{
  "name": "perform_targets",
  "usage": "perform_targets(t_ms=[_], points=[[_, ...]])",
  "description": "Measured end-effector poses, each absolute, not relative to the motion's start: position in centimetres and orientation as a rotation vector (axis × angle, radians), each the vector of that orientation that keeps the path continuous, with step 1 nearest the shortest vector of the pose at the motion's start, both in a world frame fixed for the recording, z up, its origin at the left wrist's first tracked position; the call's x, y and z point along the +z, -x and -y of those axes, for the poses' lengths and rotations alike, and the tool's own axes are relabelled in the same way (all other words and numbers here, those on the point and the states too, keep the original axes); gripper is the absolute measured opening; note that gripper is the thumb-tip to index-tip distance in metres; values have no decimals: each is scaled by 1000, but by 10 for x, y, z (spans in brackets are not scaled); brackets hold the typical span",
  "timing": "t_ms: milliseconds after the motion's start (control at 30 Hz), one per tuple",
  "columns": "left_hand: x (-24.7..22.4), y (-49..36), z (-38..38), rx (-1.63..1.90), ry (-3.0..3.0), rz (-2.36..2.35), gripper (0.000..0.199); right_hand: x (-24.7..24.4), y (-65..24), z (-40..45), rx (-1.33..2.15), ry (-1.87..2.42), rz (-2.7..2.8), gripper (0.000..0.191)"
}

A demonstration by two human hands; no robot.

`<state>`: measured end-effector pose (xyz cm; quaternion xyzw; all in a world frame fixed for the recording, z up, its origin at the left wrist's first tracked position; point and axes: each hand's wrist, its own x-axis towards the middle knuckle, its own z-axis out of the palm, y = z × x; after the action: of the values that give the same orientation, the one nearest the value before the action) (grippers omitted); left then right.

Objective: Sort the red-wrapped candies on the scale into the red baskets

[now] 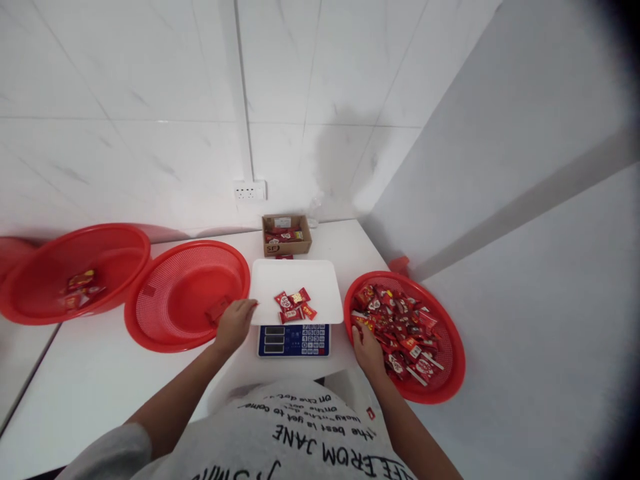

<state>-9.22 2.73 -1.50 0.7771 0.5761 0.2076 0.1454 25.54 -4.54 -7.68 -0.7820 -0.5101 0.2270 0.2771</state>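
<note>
Scale point(294, 341) between two baskets point(187, 300) point(405, 337); carton point(287, 237) behind (packets point(295, 305) on the scale's tray point(267, 287)).

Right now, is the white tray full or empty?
Neither: only partly filled. The white tray has a small group of red packets on it, with bare white showing around them.

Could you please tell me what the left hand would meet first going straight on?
The left hand would probably meet the white tray first, at its left edge, though depth there is unclear.

The leftmost red basket point(14, 250) is cut off by the left edge of view. The scale's point(295, 341) upper part is hidden by the white tray point(263, 283); its displays point(274, 339) cannot be read.
</note>
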Motion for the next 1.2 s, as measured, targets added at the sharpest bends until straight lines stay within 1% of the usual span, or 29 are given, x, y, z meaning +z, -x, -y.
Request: perform_targets(t_ms=[100, 167, 233, 300, 400, 500, 567, 633, 733, 800, 967, 1200], points=[[-9, 108, -39, 620, -2162, -1926, 34, -79, -256, 45, 594, 2084, 1367, 50], [-10, 107, -42, 608, -2176, -1979, 35, -80, -256, 45, 599, 2083, 1363, 50], [-15, 94, -42, 599, -2249, -1897, 36, -80, -256, 45, 605, 2086, 1370, 51], [-23, 71, -39, 551, -2339, -1711, 41, -80, -256, 45, 607, 2100, 1379, 52], [-37, 30, -39, 398, -2436, -1425, 56, -77, -255, 45, 608, 2115, 1395, 54], [-46, -1, -44, 263, -2489, -1321, 74, -76, -255, 44, 609, 2114, 1402, 54], [-50, -13, -49, 203, -2543, -1268, 80, -77, -255, 44, 606, 2116, 1394, 54], [-52, -17, -52, 171, -2613, -1216, 78, -78, -256, 44, 598, 2118, 1380, 53], [-53, -16, -52, 175, -2709, -1165, 63, -80, -256, 44, 580, 2112, 1371, 52], [-52, -13, -51, 189, -2757, -1131, 56, -80, -256, 44, 569, 2113, 1382, 51], [-49, -11, -52, 186, -2823, -1048, 53, -75, -254, 43, 634, 2164, 1400, 52], [-48, -14, -56, 134, -2861, -1014, 43, -69, -253, 42, 699, 2192, 1401, 54]])
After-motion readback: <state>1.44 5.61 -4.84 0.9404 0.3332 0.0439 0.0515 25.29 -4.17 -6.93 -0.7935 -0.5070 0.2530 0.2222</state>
